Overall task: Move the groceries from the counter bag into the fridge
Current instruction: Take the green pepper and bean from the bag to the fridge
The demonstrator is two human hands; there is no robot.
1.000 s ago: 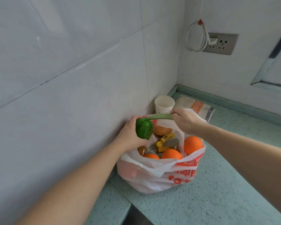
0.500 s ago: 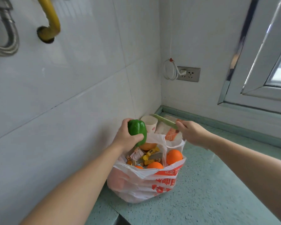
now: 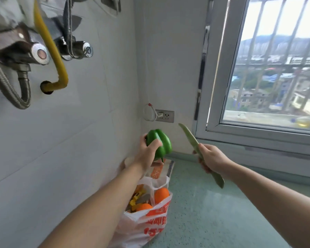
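The green bell pepper (image 3: 159,144) is glossy and lobed, smooth-skinned, with a short stem pointing down. The left hand (image 3: 147,153) holds it in the air above the bag, fingers and thumb curled round its near side, so the grip is closed on the pepper. The right hand (image 3: 210,159) is wrapped round the middle of a long, flat, pale green pod (image 3: 191,140), dull-skinned and slightly curved; one tapered end points up toward the wall socket (image 3: 166,116), the other juts down past the wrist. Both things are clear of the bag and well above the tabletop (image 3: 222,212).

The plastic bag (image 3: 150,222) is thin, white and crinkled, printed in orange-red, and stands open on the tabletop against the tiled wall. Inside lie two round oranges (image 3: 161,195) with matte, finely pitted peel, and small yellow wrapped packets (image 3: 135,201) beside them. Just behind the bag lies a flat packet (image 3: 159,169) with an orange patch.

The tabletop is a speckled, pale green stone-like surface. The wall (image 3: 79,140) is of large glossy white tiles, carrying a bent yellow pipe (image 3: 61,72) and a braided metal hose (image 3: 23,93). A barred window (image 3: 267,68) stands at the right.
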